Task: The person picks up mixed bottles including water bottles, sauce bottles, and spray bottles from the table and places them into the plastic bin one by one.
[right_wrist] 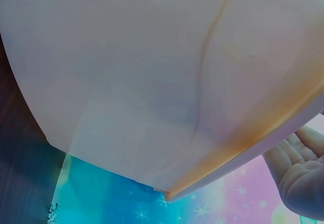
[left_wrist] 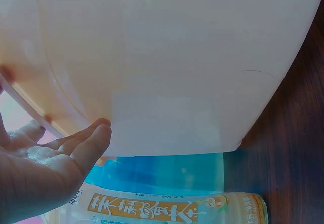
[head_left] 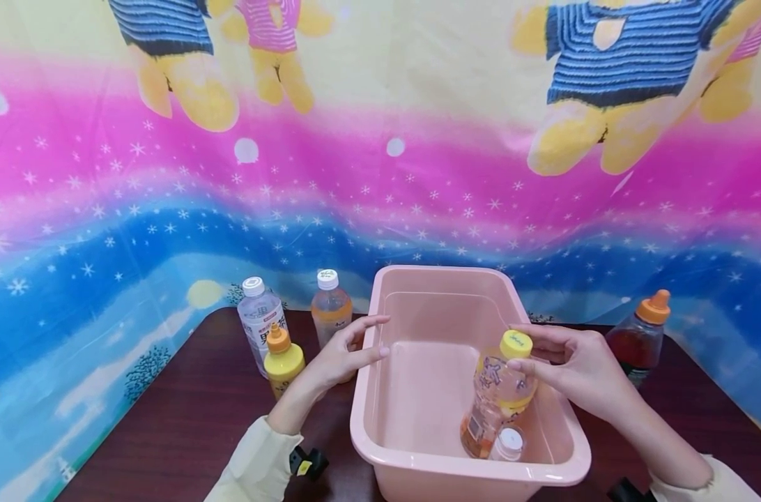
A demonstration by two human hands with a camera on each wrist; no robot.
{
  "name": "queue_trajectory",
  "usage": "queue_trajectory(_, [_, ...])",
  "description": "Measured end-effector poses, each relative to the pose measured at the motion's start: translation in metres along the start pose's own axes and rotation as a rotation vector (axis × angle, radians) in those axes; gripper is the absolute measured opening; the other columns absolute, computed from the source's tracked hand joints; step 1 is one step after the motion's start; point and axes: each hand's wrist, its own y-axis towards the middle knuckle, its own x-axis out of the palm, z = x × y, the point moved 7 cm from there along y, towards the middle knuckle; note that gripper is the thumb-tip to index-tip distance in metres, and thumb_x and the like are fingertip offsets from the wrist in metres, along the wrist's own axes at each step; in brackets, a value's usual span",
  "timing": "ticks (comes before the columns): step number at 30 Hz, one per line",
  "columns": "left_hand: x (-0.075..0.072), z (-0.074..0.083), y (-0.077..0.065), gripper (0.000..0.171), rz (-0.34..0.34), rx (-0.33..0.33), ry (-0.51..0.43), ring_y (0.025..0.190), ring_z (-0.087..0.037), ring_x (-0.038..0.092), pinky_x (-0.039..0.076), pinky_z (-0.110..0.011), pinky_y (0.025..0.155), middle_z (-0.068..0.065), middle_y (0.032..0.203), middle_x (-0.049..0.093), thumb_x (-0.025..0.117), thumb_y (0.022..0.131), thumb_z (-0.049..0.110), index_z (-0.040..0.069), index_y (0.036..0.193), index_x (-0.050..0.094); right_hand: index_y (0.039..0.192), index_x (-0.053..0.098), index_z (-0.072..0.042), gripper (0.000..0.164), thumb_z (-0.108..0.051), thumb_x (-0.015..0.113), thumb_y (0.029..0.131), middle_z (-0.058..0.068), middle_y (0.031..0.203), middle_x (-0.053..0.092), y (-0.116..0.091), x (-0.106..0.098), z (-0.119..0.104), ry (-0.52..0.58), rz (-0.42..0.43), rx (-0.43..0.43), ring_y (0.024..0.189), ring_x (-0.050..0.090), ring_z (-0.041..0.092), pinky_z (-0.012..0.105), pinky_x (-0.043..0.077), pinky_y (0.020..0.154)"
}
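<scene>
Yellow-capped bottle [head_left: 498, 392] | held between right fingers [head_left: 548, 335] and thumb [head_left: 534, 367]

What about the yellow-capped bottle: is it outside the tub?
No, the head view shows the yellow-capped bottle inside the tub, with the right hand at its neck.

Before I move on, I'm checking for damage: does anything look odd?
In the left wrist view, a short, thin dark line marks the outer wall of the pink tub, standing out against its pale surface. Hair or scratch, I can't tell. No spill shows.
</scene>
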Motion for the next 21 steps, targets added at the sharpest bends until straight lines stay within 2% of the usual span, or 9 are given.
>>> queue_trajectory(9, [0.0003,0.0016,-0.0006,0.057,0.0,0.013,-0.002,0.12,-0.039,0.044,0.048,-0.046,0.086,-0.02,0.135,0.042,0.061,0.086,0.024,0.012,0.137,0.039,0.12,0.057,0.002,0.05,-0.017,0.074,0.076,0.019,0.107,0.064,-0.0006,0.0006,0.0001,0.013,0.006,-0.009,0.091,0.065,0.024,0.027,0.054,0.07])
queue_trajectory(21, [-0.0002,0.0,-0.0005,0.054,0.001,0.009,0.01,0.119,-0.035,0.045,0.047,-0.046,0.088,-0.019,0.136,0.04,0.06,0.087,0.02,0.012,0.137,0.039,0.118,0.059,0.001,0.051,-0.02,0.075,0.075,0.02,0.109,0.063,0.0003,0.0026,0.0014,0.012,0.014,0.021,0.095,0.063,0.029,0.031,0.054,0.072])
